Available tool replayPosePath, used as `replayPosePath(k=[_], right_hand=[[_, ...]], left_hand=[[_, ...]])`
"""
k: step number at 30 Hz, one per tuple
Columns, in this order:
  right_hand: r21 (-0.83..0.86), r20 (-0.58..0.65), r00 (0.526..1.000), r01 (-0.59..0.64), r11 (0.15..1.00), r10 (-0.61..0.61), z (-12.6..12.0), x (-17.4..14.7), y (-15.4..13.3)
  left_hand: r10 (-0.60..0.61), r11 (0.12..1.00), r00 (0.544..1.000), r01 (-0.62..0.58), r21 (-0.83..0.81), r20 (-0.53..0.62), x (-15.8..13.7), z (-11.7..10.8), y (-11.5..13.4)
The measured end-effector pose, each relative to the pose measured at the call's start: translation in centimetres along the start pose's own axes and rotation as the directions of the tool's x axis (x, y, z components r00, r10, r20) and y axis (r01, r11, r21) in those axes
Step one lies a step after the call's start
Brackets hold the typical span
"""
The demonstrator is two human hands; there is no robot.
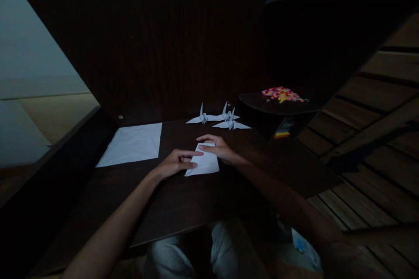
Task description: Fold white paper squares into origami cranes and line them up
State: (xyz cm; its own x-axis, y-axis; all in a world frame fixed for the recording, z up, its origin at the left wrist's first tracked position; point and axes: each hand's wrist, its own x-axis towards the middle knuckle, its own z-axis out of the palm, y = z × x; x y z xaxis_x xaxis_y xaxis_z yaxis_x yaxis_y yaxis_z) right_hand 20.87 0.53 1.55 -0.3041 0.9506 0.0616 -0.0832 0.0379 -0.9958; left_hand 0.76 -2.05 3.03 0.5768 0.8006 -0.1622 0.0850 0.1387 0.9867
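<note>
A folded white sheet of paper (207,165) lies near the middle of the dark tabletop, with both hands on it. My left hand (175,162) grips its left edge, thumb and forefinger resting on the upper face. At the far edge, my right hand (218,147) holds the paper with the thumb on top and the other fingers behind it. Just beyond the hands stand three white origami cranes, one on the left (203,117), one in front on the right (231,124) and one partly hidden behind that (225,115).
A larger stack or sheet of white paper (134,144) lies flat at the left of the dark table (183,209). On a small curved shelf (258,105) at the right sits a heap of small pink, red and yellow pieces (282,94). A dark panel (170,43) rises behind.
</note>
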Motion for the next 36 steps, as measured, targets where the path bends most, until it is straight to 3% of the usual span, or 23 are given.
replayPosePath(k=[3,9,12,24,31,36], right_hand=[[0.044,-0.021,1.0,0.011,0.999,-0.01,0.03,0.09,0.07],[0.201,-0.065,0.998,-0.004,0.98,0.017,0.07,0.36,0.0],[0.196,-0.126,0.992,0.035,0.98,-0.01,0.17,0.45,0.05],[0.034,-0.167,0.978,0.134,0.99,-0.127,-0.14,0.63,0.47],[0.25,-0.119,0.987,0.134,0.959,-0.107,-0.44,0.28,-0.16],[0.313,-0.094,0.991,0.121,0.942,-0.096,-0.43,0.26,-0.4]], left_hand=[[-0.004,1.0,1.0,0.004,-0.023,-0.013,0.1,-0.02,-0.13],[0.075,0.996,0.973,-0.085,-0.038,-0.217,0.38,-0.09,-0.5],[0.092,0.995,0.963,-0.099,-0.017,-0.255,0.38,-0.11,-0.49],[0.097,0.995,0.961,-0.102,-0.006,-0.258,0.26,0.22,0.15],[0.123,0.972,0.962,-0.166,-0.163,-0.245,0.45,-0.01,-0.04],[0.131,0.947,0.971,-0.182,-0.263,-0.2,0.56,-0.21,-0.35]])
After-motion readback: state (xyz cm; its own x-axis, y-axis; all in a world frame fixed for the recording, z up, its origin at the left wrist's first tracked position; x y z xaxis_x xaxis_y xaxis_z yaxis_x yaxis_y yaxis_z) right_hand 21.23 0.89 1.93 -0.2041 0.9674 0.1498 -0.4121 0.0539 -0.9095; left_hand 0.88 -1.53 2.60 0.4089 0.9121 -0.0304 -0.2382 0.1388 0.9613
